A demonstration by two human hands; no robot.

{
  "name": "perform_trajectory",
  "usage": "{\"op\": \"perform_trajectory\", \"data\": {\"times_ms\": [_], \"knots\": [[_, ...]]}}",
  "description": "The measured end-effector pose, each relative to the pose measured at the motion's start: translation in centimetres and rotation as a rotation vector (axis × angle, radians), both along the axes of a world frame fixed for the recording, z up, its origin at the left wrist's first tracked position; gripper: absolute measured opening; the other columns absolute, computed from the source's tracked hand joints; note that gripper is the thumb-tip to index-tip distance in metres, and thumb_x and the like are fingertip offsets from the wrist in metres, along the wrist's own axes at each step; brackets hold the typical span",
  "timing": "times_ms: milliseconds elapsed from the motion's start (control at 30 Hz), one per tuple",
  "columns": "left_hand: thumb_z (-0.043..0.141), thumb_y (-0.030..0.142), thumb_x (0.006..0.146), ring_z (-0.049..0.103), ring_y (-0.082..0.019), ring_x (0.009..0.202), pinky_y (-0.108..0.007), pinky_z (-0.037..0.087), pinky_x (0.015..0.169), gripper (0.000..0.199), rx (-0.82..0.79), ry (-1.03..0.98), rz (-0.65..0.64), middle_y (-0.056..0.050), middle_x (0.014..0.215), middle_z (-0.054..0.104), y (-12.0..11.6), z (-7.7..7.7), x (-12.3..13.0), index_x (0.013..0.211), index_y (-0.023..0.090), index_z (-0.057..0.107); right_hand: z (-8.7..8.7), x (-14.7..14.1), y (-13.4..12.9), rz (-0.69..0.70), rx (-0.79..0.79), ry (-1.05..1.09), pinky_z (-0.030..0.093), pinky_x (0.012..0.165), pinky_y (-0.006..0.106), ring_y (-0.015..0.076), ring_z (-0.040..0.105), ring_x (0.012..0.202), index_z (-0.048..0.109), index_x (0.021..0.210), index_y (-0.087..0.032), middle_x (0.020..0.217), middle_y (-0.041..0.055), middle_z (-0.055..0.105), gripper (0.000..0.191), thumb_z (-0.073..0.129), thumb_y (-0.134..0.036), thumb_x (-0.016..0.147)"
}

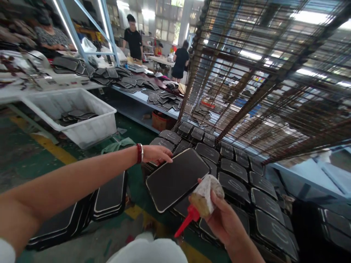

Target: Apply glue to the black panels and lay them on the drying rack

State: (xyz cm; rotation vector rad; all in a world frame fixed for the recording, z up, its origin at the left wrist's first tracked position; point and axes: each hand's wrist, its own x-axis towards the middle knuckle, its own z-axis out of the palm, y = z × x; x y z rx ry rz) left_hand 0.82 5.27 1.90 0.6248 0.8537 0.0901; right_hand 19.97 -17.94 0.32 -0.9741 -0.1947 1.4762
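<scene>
My left hand [157, 155] grips the upper left edge of a flat black panel [179, 180] with rounded corners and a pale line along its border. The panel is tilted above the rows of black pieces. In my right hand [222, 215] is a white squeeze bottle [210, 191] with a stained, yellowish shoulder. Its red nozzle [189, 221] points down and left. A fingertip of the right hand shows near the panel's right edge; whether it touches is unclear. Below and right, stacked black pieces [236, 170] lie in rows, several with pale loop-shaped marks.
A wire rack [246, 73] leans over the pieces at upper right. A white bin [95, 126] with dark pieces stands at left. Stacks of black panels [109, 193] rest on the floor beside my left arm. Several people are around the tables behind; one person [133, 40] stands.
</scene>
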Motion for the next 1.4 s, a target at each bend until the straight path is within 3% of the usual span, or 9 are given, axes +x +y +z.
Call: {"op": "perform_trajectory", "data": {"times_ms": [100, 233, 400, 467, 700, 867, 1033, 1267, 1400], "knots": [[0.049, -0.019, 0.062, 0.072, -0.027, 0.064, -0.034, 0.059, 0.056, 0.059, -0.021, -0.032, -0.004, -0.016, 0.083, 0.075, -1.0, 0.5, 1.3, 0.108, 0.013, 0.068, 0.1, -0.5, 0.0, -0.018, 0.017, -0.012, 0.058, 0.076, 0.032, 0.0224, 0.069, 0.091, 0.061, 0.119, -0.018, 0.108, 0.0097, 0.071, 0.049, 0.078, -0.03, 0.074], [0.045, -0.021, 0.06, 0.073, -0.029, 0.069, -0.038, 0.06, 0.061, 0.062, -0.11, -0.116, 0.105, -0.014, 0.083, 0.075, -1.0, 0.1, 0.2, 0.106, 0.013, 0.069, 1.1, 1.1, -0.9, -0.151, 0.011, -0.064, 0.058, 0.081, 0.034, 0.0242, 0.066, 0.1, 0.061, 0.119, -0.022, 0.118, 0.0099, 0.067, 0.052, 0.079, -0.035, 0.072], [0.045, -0.016, 0.066, 0.073, -0.029, 0.076, -0.038, 0.06, 0.061, 0.058, -0.253, -0.131, 0.123, -0.015, 0.087, 0.074, -0.4, 0.2, -2.2, 0.109, 0.016, 0.067, 4.2, 4.4, -1.3, -0.481, 0.149, -0.404, 0.057, 0.086, 0.04, 0.0247, 0.067, 0.098, 0.062, 0.117, -0.023, 0.11, 0.0099, 0.07, 0.057, 0.081, -0.042, 0.067], [0.047, -0.011, 0.07, 0.073, -0.03, 0.076, -0.039, 0.06, 0.061, 0.051, -0.341, -0.123, 0.122, -0.015, 0.087, 0.074, -0.5, 0.5, -2.7, 0.109, 0.016, 0.067, 5.4, 5.0, -0.8, -0.532, 0.226, -0.535, 0.054, 0.093, 0.045, 0.0261, 0.066, 0.101, 0.062, 0.116, -0.022, 0.11, 0.0096, 0.07, 0.053, 0.081, -0.039, 0.069], [0.048, 0.0, 0.075, 0.072, -0.033, 0.081, -0.044, 0.06, 0.062, 0.048, -0.374, -0.003, 0.228, -0.013, 0.084, 0.073, -1.2, 1.3, -3.1, 0.118, 0.017, 0.063, 5.9, 4.6, 0.6, -0.425, 0.343, -0.635, 0.05, 0.095, 0.053, 0.0303, 0.063, 0.108, 0.063, 0.113, -0.022, 0.108, 0.0107, 0.07, 0.045, 0.08, -0.026, 0.07], [0.05, -0.001, 0.075, 0.073, -0.031, 0.077, -0.042, 0.06, 0.065, 0.046, -0.455, -0.06, 0.108, -0.012, 0.081, 0.073, -0.8, 0.8, -3.4, 0.113, 0.018, 0.066, 5.3, 4.2, 0.8, -0.335, 0.376, -0.652, 0.05, 0.093, 0.052, 0.0306, 0.06, 0.113, 0.057, 0.121, -0.023, 0.108, 0.0131, 0.07, 0.052, 0.077, -0.027, 0.073], [0.046, -0.004, 0.075, 0.073, -0.031, 0.074, -0.042, 0.06, 0.064, 0.052, -0.459, -0.046, 0.085, -0.015, 0.085, 0.073, -0.6, 0.5, -3.5, 0.12, 0.014, 0.063, 5.4, 4.0, 0.9, -0.298, 0.364, -0.658, 0.05, 0.092, 0.052, 0.0304, 0.062, 0.11, 0.056, 0.124, -0.023, 0.105, 0.0125, 0.07, 0.057, 0.078, -0.028, 0.072], [0.049, 0.004, 0.079, 0.073, -0.034, 0.073, -0.048, 0.059, 0.062, 0.044, -0.473, -0.031, 0.232, -0.016, 0.085, 0.073, -0.7, 0.8, -3.4, 0.118, 0.016, 0.065, 4.8, 4.5, -0.4, -0.337, 0.276, -0.655, 0.051, 0.091, 0.05, 0.0293, 0.067, 0.098, 0.06, 0.119, -0.021, 0.104, 0.0144, 0.071, 0.057, 0.081, -0.033, 0.067], [0.048, 0.002, 0.075, 0.072, -0.034, 0.082, -0.046, 0.059, 0.064, 0.046, -0.376, -0.003, 0.238, -0.017, 0.086, 0.074, -0.6, 0.2, -3.5, 0.116, 0.016, 0.065, 4.0, 4.3, -0.4, -0.481, 0.251, -0.618, 0.047, 0.098, 0.048, 0.0263, 0.066, 0.102, 0.062, 0.115, -0.023, 0.105, 0.0105, 0.071, 0.049, 0.079, -0.033, 0.071]]}}
